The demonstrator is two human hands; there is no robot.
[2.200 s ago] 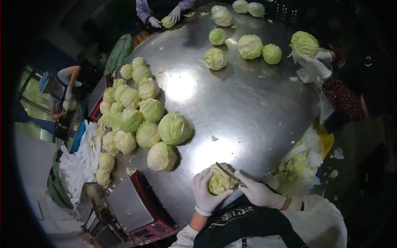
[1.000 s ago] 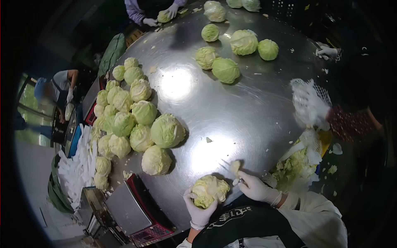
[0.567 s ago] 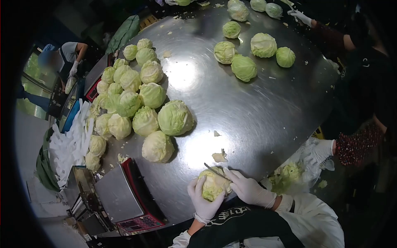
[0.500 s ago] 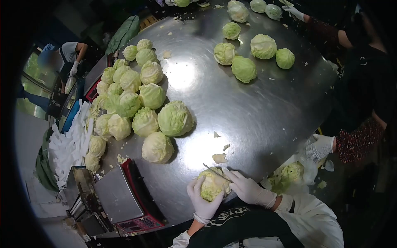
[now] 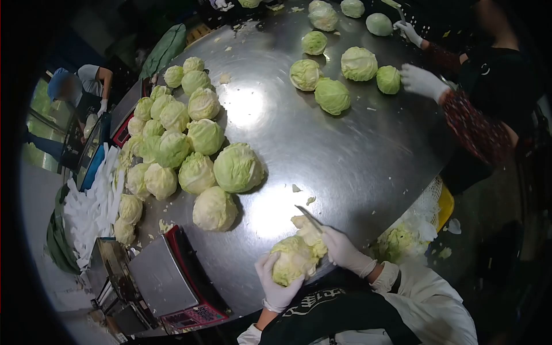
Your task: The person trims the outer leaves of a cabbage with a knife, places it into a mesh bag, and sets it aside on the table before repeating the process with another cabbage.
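Note:
My left hand (image 5: 274, 284), in a white glove, holds a pale green cabbage (image 5: 292, 260) at the near edge of the round steel table (image 5: 345, 155). In my gloved right hand (image 5: 347, 251) is a knife (image 5: 309, 218), its blade pointing up and left above the cabbage's top. A loose outer leaf (image 5: 307, 229) hangs from the cabbage next to the blade. Small leaf scraps (image 5: 303, 194) lie on the steel just beyond.
A heap of several cabbages (image 5: 184, 146) fills the table's left side; a smaller group (image 5: 339, 75) sits far right. A scale (image 5: 172, 282) stands near left. A bin of leaf waste (image 5: 408, 236) is at my right. Another person's gloved hand (image 5: 422, 82) reaches over the far right.
The cabbage has tilted in my left hand and an outer leaf has come loose. My right hand lifted the knife higher. The co-worker's hand moved from the waste bin up to the far cabbages.

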